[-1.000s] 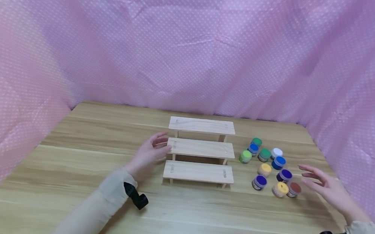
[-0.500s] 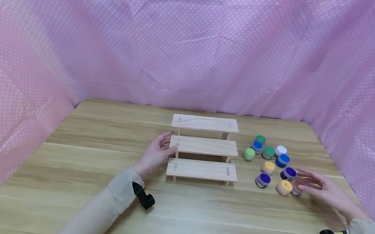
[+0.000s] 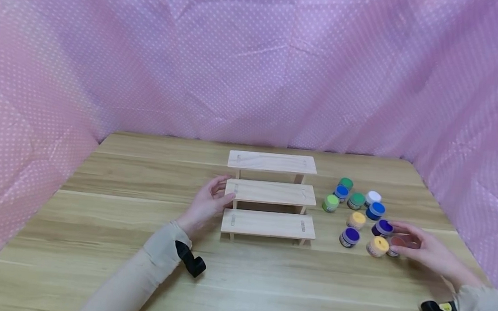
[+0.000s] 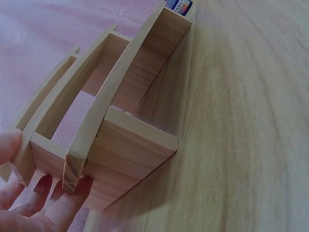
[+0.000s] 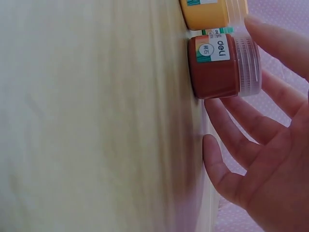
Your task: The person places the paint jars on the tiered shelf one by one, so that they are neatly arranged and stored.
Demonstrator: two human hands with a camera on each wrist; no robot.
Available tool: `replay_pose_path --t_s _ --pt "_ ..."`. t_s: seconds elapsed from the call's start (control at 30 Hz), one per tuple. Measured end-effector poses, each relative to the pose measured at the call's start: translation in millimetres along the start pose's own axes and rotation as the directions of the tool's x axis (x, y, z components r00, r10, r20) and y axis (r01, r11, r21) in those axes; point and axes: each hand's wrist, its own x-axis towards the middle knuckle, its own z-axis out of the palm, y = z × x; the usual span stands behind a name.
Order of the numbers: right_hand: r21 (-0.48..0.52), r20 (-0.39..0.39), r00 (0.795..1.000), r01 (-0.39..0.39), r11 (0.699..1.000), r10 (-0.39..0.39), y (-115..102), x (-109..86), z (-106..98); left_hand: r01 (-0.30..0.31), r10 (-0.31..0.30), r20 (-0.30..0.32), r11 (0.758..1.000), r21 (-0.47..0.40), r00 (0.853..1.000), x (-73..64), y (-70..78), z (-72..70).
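Note:
A three-tier wooden display rack (image 3: 269, 224) stands on the table. My left hand (image 3: 205, 205) holds its left end at the middle shelf; in the left wrist view the thumb lies at the shelf edge, with the fingers below against the side panel (image 4: 130, 154). My right hand (image 3: 431, 250) is at the brown paint jar (image 5: 215, 79), its thumb and fingers spread loosely about it. The jar stands on the table. In the right wrist view the thumb is near the clear lids, and the fingers pass partly behind the jar; firm contact cannot be made out.
Several lidded paint jars cluster right of the rack: yellow (image 3: 377, 246), purple (image 3: 349, 237), light green (image 3: 330, 203), blue (image 3: 375, 211) and white (image 3: 373, 198) among them. A pink dotted cloth (image 3: 265, 77) surrounds the wooden table (image 3: 263, 287) at the back and sides.
My right hand has moved left, from beside the jars to around the brown one. My left hand has settled against the rack's left end. The view has shifted slightly.

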Motion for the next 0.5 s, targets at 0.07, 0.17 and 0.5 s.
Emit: replay_pose_path --t_s 0.07,0.17,0.5 --pt "-0.008 -0.004 1.000 0.008 1.000 -0.008 -0.8 1.7 -0.7 -0.014 0.014 -0.003 1.000 0.005 1.000 -0.1 0.4 -1.0" --pt "-0.037 -0.011 1.000 0.001 0.999 -0.002 -1.3 2.7 -1.4 -0.019 0.020 -0.008 1.000 0.018 1.000 0.1 0.5 -1.8" --pt "-0.032 -0.020 0.999 0.031 0.999 -0.032 6.4 -2.0 0.7 -0.001 0.001 -0.002 1.000 0.021 1.000 2.3 -0.9 -0.8"
